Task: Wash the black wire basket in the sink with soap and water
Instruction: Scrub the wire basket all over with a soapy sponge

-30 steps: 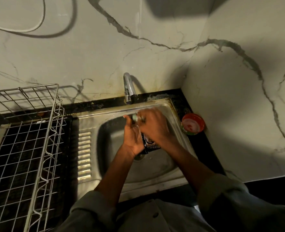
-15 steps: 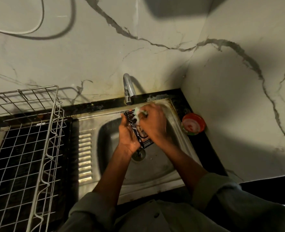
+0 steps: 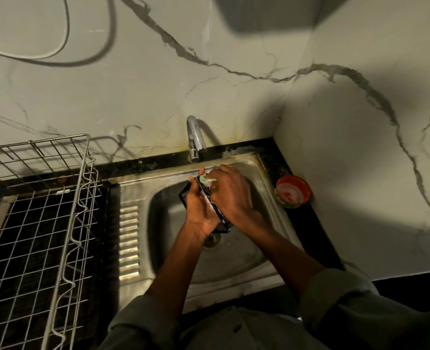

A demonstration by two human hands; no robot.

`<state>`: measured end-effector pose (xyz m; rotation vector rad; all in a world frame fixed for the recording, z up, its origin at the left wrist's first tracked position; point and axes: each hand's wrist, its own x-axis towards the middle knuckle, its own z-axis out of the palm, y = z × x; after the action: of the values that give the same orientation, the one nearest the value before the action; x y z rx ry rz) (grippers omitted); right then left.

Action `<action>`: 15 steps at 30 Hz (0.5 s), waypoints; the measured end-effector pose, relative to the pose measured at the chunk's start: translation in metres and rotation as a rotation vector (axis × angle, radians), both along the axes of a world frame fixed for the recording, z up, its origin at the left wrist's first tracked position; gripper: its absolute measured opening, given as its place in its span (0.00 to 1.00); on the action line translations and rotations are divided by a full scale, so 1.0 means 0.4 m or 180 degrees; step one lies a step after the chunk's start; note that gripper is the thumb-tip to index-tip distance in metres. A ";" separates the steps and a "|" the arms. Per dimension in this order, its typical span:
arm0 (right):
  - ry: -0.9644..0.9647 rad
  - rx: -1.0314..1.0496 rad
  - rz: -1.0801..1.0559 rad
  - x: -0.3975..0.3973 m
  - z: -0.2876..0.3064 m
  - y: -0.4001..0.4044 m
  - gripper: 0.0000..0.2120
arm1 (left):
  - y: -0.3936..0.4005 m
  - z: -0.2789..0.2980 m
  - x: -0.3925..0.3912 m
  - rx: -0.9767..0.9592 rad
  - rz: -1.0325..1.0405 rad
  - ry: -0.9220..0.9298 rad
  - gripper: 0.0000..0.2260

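A small black wire basket (image 3: 222, 221) is held on edge over the steel sink (image 3: 234, 258), between both hands. My left hand (image 3: 200, 210) grips its left side, fingers wrapped over the wires. My right hand (image 3: 231, 195) presses a pale green soapy scrubber (image 3: 205, 180) against the basket's top end. Most of the basket is hidden by the hands. The tap (image 3: 195, 137) stands just behind them; I see no water running from it.
A large silver wire dish rack (image 3: 57, 223) fills the counter to the left of the sink's ribbed drainer (image 3: 129, 238). A round red soap tub (image 3: 293, 191) sits on the black counter in the right corner. Marble walls close in behind and right.
The basket has turned and risen slightly toward the tap between the hands. The right hand with the scrubber has shifted along the basket's upper end.
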<state>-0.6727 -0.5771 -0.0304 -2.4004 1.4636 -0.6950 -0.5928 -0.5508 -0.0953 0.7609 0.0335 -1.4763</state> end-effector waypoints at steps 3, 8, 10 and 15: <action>-0.0056 0.0293 -0.0808 -0.047 -0.007 -0.033 0.11 | 0.000 -0.002 0.004 0.0037 0.0009 0.0022 0.25; 0.0112 0.0147 0.0126 -0.011 -0.006 0.013 0.10 | 0.008 -0.010 0.004 0.0197 0.0014 -0.0150 0.26; -0.0122 0.0256 -0.0557 -0.003 0.006 -0.036 0.09 | 0.014 0.005 -0.008 0.0109 -0.0046 -0.0105 0.24; -0.0524 0.1003 0.0179 0.024 0.027 -0.044 0.05 | 0.015 0.002 -0.013 0.0050 -0.0236 -0.0130 0.31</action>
<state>-0.6631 -0.5948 -0.0195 -2.0861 1.3231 -0.5839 -0.5980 -0.5449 -0.0945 0.8124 -0.0142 -1.5317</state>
